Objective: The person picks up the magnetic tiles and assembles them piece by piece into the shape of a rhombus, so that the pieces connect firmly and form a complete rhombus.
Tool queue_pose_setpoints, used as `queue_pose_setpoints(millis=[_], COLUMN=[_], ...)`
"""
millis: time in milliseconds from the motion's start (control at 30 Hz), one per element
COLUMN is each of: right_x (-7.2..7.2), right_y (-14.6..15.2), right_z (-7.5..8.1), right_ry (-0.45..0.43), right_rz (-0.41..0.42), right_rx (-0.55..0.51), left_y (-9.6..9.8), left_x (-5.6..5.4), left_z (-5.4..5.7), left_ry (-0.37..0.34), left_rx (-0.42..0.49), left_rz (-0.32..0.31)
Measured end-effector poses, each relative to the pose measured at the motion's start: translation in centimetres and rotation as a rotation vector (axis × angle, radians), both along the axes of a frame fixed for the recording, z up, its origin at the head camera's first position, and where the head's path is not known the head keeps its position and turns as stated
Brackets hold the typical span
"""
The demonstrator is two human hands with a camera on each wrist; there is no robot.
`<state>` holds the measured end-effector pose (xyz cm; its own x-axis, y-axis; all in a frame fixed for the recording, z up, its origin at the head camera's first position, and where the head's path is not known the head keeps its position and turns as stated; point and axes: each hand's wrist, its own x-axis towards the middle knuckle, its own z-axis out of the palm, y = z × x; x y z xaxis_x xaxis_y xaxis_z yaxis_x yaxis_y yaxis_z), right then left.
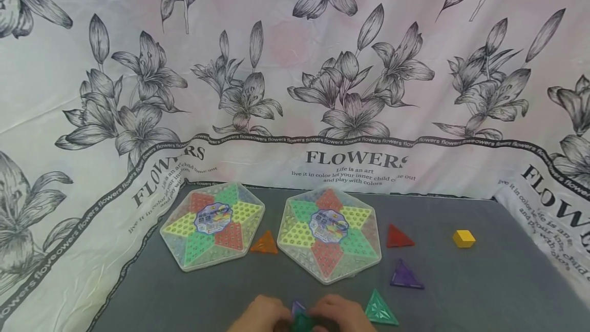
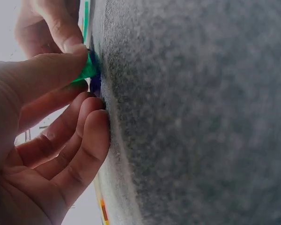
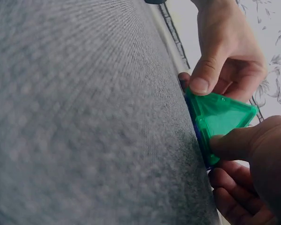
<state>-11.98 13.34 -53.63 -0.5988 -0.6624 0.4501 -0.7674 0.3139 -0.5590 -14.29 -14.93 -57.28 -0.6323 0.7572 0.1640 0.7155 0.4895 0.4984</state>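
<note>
At the front of the table my left hand (image 1: pixel 265 314) and right hand (image 1: pixel 342 313) meet over a translucent green triangular tile (image 3: pixel 225 115). Each hand pinches one end of the tile's lower edge, thumb on the near face, and the tile stands tilted up from the table. Under that edge a purple triangular tile (image 1: pixel 298 307) lies close against the table, partly hidden by the green one. The left wrist view shows the left hand's other fingers (image 2: pixel 91 136) loosely bent beside the table surface.
Right of the hands lie another green triangle (image 1: pixel 380 309), a purple triangle (image 1: pixel 405 275), a red triangle (image 1: pixel 398 236) and a yellow cube (image 1: pixel 463 239). Behind are two hexagonal boxes, left (image 1: pixel 184 257) and right (image 1: pixel 295 260), with an orange triangle (image 1: pixel 265 243) between them.
</note>
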Motion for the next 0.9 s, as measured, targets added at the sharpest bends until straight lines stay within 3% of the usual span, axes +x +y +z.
queue_pose_setpoints(millis=[33,233,267,433,567,600,700,833,900], right_x=[0.0,0.2,0.3,0.5,0.5,0.5,0.4,0.4,0.4], right_y=[0.0,-0.1,-0.1,-0.5,-0.5,-0.4,-0.4,-0.3,-0.2], right_z=[0.0,-0.1,-0.1,-0.4,-0.4,-0.4,-0.4,-0.4,-0.5], right_ry=[0.001,-0.025,-0.026,-0.025,-0.030,-0.033,-0.039,-0.063,-0.074], right_rz=[0.000,-0.039,-0.050,-0.085,-0.083,-0.080,-0.075,-0.079,-0.079], right_rx=[-0.002,-0.029,-0.036,-0.063,-0.080,-0.083,-0.083,-0.070,-0.066], left_y=[0.2,0.5,0.5,0.3,-0.8,-1.2,-2.4,-3.7,-4.3], left_x=[0.3,0.6,0.5,0.3,0.6,0.7,1.5,2.4,2.4], left_z=[0.6,0.5,-0.1,-0.5,0.0,0.5,3.4,7.9,9.0], left_ry=[0.009,0.024,0.025,0.046,-0.045,-0.101,-0.251,-0.324,-0.339], left_rx=[0.001,0.018,0.021,0.035,0.142,0.193,0.348,0.498,0.557], left_rz=[-0.004,0.012,0.016,0.014,0.018,0.021,0.060,0.153,0.200])
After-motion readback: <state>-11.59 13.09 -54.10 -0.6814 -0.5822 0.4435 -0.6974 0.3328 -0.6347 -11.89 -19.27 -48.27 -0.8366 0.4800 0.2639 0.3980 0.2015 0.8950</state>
